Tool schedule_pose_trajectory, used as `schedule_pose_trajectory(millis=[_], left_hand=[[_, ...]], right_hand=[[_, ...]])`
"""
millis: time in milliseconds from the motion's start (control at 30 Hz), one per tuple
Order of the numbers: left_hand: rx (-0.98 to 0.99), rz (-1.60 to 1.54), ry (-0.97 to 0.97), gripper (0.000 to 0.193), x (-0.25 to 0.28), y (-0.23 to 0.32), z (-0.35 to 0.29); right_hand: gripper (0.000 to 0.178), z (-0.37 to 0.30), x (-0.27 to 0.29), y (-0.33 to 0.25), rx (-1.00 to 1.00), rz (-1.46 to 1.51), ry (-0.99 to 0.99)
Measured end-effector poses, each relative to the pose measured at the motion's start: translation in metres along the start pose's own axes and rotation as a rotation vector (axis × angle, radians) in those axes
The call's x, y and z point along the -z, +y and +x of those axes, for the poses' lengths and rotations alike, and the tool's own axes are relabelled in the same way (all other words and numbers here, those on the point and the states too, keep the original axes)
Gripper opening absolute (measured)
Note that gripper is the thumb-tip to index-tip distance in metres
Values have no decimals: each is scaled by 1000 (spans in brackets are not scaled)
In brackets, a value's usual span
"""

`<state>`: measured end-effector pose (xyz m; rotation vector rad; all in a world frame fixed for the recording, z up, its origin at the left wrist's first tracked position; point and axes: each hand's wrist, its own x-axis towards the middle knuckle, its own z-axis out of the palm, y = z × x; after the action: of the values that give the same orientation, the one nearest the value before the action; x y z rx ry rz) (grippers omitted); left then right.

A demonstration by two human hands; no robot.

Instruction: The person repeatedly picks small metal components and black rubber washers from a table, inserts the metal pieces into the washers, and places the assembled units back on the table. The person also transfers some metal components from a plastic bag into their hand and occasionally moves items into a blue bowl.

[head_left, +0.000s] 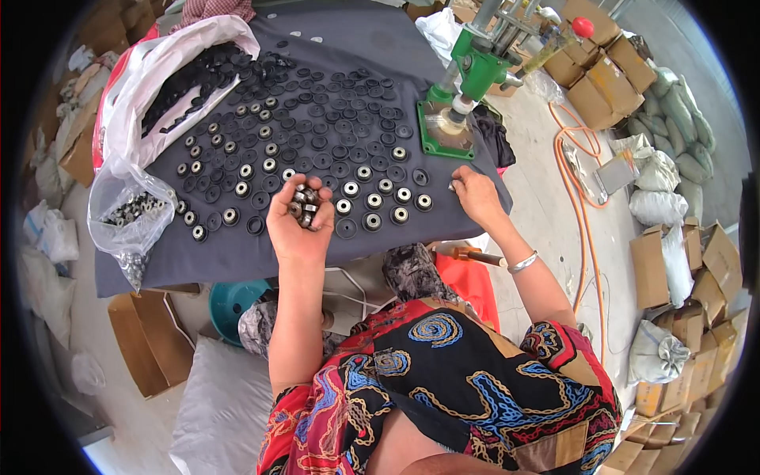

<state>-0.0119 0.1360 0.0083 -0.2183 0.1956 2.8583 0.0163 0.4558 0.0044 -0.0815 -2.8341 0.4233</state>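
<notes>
My left hand (pixel 296 237) is palm up, its fingers curled around several small metal bearings (pixel 306 204). At the right side of the dark cloth-covered table, my right hand (pixel 478 196) pinches a small shiny piece (pixel 452 186), most likely a bearing. Black round plastic caps (pixel 340 169) lie spread across the cloth. Some of them have metal bearings (pixel 373 222) seated in their centres, mainly in the nearer rows and on the left. Just beyond my right hand stands a green hand press (pixel 446 131).
A white sack (pixel 127 119) spills more black caps at the far left. A clear plastic bag (pixel 131 210) of bearings sits on the left table edge. An orange hose (pixel 584 206) runs along the floor at right, near cardboard boxes (pixel 649 265). Below the table is a teal basin (pixel 229 309).
</notes>
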Motion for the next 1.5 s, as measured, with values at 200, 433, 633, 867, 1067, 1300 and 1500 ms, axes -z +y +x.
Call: schedule_pose_trajectory(millis=[200,433,633,867,1067,1300,1500], left_hand=[[-8,-41,7,18,3,4,-1],[-36,52,140,27,-2,1,1],[48,116,32,26,1,-7,6],[2,146,22,20,8,-5,9],[-6,219,53,23,3,-7,8],[36,275,55,27,3,-6,2],[-2,260,-1,14,1,-14,8]], right_hand=[[20,-8,11,-8,116,-33,-112],[20,27,17,-21,224,53,-71],[21,96,5,-74,372,98,-111],[22,130,-29,-71,326,24,-296],[21,130,-34,-69,339,7,-309],[14,132,-42,-71,499,-54,-218],[12,132,-34,-71,512,-111,-248]])
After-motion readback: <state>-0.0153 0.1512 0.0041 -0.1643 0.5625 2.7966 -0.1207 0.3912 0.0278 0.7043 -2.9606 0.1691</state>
